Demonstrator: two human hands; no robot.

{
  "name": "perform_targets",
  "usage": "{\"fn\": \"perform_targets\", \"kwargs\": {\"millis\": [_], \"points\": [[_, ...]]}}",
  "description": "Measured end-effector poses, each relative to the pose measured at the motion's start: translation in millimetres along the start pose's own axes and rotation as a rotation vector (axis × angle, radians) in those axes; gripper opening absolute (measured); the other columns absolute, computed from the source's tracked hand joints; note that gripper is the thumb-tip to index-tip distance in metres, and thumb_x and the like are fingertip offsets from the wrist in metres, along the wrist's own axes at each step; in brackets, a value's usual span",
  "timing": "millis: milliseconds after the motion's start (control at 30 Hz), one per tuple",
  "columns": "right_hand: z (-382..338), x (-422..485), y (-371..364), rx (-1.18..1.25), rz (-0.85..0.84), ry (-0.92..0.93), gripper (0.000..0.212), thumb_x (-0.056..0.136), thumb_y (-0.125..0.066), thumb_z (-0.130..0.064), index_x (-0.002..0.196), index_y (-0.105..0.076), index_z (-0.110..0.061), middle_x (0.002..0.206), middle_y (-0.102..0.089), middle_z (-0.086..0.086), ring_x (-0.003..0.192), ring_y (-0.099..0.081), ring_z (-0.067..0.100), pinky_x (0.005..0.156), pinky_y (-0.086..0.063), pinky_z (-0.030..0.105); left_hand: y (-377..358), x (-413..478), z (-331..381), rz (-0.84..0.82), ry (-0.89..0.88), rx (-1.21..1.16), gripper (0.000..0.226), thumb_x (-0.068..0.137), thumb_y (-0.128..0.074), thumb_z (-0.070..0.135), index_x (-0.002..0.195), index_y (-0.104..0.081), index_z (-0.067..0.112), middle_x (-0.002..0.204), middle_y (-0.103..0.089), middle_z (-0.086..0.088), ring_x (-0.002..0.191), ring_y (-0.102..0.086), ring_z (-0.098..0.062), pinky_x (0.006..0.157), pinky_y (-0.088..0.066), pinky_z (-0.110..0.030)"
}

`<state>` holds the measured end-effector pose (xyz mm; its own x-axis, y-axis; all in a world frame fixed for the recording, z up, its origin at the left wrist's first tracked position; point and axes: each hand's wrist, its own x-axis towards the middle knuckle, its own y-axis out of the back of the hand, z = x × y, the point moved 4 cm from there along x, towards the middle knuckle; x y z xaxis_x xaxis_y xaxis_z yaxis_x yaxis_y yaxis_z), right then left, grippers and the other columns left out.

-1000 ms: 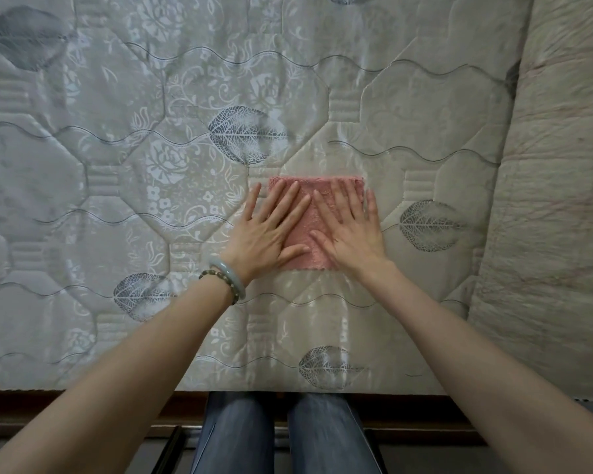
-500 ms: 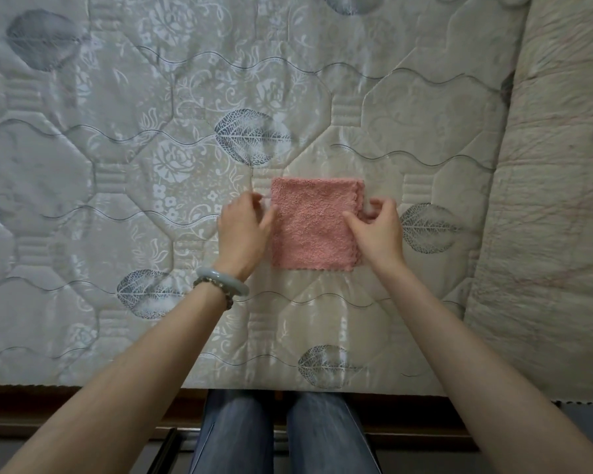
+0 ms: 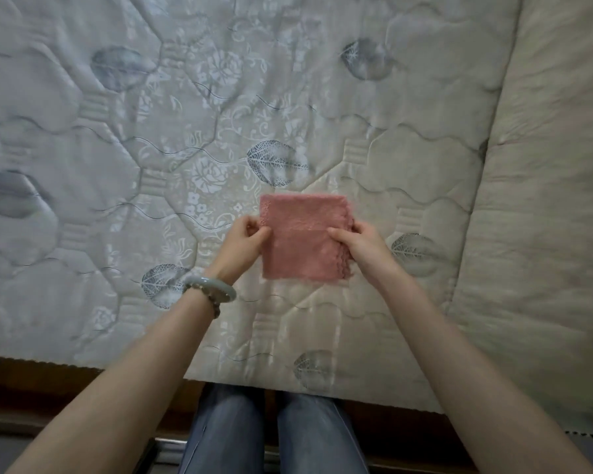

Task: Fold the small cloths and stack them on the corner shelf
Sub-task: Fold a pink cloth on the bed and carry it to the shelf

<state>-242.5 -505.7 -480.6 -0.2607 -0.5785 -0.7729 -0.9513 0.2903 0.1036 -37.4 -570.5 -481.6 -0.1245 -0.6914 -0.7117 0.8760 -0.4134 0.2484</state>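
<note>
Both hands hold one pink cloth [image 3: 303, 237] by opposite edges. The left hand [image 3: 245, 239] pinches the left edge between thumb and curled fingers. The right hand [image 3: 360, 246] pinches the right edge likewise, thumb on top.

The quilted mattress [image 3: 117, 131] fills most of the view. Its fabric is pale and shiny, with wavy stitched lines, a white floral pattern and grey leaf motifs. A beige padded surface [image 3: 545, 200], plainer in finish, lies along its right side. A dark wooden frame [image 3: 31, 381] runs below the mattress's near edge. Blue jeans [image 3: 226, 436] show at bottom centre, between the forearms.

The pink cloth is over the mattress, slightly right of centre; whether it touches the surface cannot be told. It is a fuzzy, folded square with scalloped edges, and layered edges are visible at its right side.

A pale green bangle [image 3: 213, 289] circles the left wrist, with a beaded bracelet [image 3: 216, 310] just beside it.
</note>
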Motion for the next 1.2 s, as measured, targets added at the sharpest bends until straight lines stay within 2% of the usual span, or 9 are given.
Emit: {"fn": "perform_targets", "kwargs": {"millis": [100,200,433,533,667,767,967,1100,1200], "points": [[-35,-33,-23,-0.004,-0.057,0.079,0.018,0.084,-0.064,-0.004,0.099,-0.066,-0.014,0.1,-0.07,0.009,0.091,-0.067,0.021,0.085,-0.054,0.035,33,-37,24,0.054,-0.009,-0.061,0.01,0.088,-0.056,0.021,0.086,-0.047,0.018,0.085,-0.057,-0.004,0.079,-0.056,-0.017,0.078,-0.052,-0.045],[-74,-72,-53,0.008,-0.117,0.106,0.019,0.086,-0.06,0.0,0.104,-0.065,-0.006,0.095,-0.07,0.008,0.085,-0.067,0.018,0.082,-0.054,0.033,78,-75,47,0.088,-0.056,-0.103,0.01,0.089,-0.055,0.022,0.085,-0.047,0.02,0.082,-0.056,0.002,0.075,-0.054,-0.014,0.072,-0.048,-0.04],[-178,-162,-189,-0.088,-0.372,0.247,0.019,0.085,-0.061,0.0,0.099,-0.064,-0.012,0.09,-0.072,0.008,0.077,-0.07,0.016,0.068,-0.056,0.028,239,-179,66,0.346,-0.152,-0.205,0.009,0.093,-0.055,0.02,0.087,-0.047,0.019,0.082,-0.058,0.001,0.07,-0.055,-0.01,0.063,-0.05,-0.035],[-211,-209,-267,-0.143,-0.482,0.325,0.026,0.085,-0.062,-0.002,0.11,-0.062,-0.009,0.098,-0.07,0.016,0.083,-0.069,0.023,0.077,-0.057,0.036,312,-226,53,0.461,-0.165,-0.287,0.005,0.096,-0.051,0.017,0.094,-0.048,0.016,0.089,-0.058,-0.003,0.072,-0.058,-0.01,0.059,-0.051,-0.03],[-227,-283,-380,-0.223,-0.629,0.397,0.025,0.085,-0.062,-0.002,0.109,-0.06,-0.007,0.09,-0.07,0.012,0.073,-0.068,0.018,0.066,-0.056,0.028,419,-297,20,0.647,-0.148,-0.291,0.009,0.095,-0.053,0.022,0.1,-0.048,0.016,0.1,-0.06,-0.006,0.086,-0.061,-0.017,0.068,-0.056,-0.037],[-229,-340,-472,-0.252,-0.719,0.441,0.026,0.085,-0.065,-0.004,0.109,-0.06,-0.008,0.088,-0.069,0.009,0.069,-0.067,0.014,0.062,-0.054,0.025,504,-356,-9,0.788,-0.138,-0.3,0.015,0.096,-0.052,0.023,0.107,-0.05,0.013,0.099,-0.061,-0.006,0.077,-0.058,-0.009,0.054,-0.049,-0.02],[-233,-448,-627,-0.335,-0.902,0.536,0.021,0.084,-0.068,-0.013,0.104,-0.059,-0.015,0.097,-0.068,0.009,0.085,-0.067,0.022,0.076,-0.057,0.038,636,-453,-67,0.956,-0.091,-0.415,0.023,0.096,-0.051,0.028,0.113,-0.052,0.012,0.102,-0.059,-0.003,0.082,-0.057,-0.011,0.059,-0.046,-0.027],[-242,-493,-703,-0.41,-0.952,0.583,0.046,0.074,-0.073,-0.023,0.116,-0.058,-0.01,0.103,-0.068,0.01,0.092,-0.068,0.025,0.084,-0.057,0.045,702,-487,-90,1.021,-0.097,-0.475,0.027,0.096,-0.051,0.031,0.117,-0.052,0.014,0.108,-0.06,-0.005,0.092,-0.061,-0.019,0.068,-0.052,-0.031],[-251,-512,-759,-0.418,-1.01,0.577,0.032,0.083,-0.069,-0.015,0.111,-0.055,-0.009,0.096,-0.066,0.007,0.082,-0.068,0.019,0.069,-0.058,0.032,749,-503,-103,1.072,-0.142,-0.537,0.027,0.096,-0.051,0.031,0.116,-0.053,0.013,0.107,-0.061,-0.007,0.091,-0.062,-0.019,0.068,-0.051,-0.031]]}}
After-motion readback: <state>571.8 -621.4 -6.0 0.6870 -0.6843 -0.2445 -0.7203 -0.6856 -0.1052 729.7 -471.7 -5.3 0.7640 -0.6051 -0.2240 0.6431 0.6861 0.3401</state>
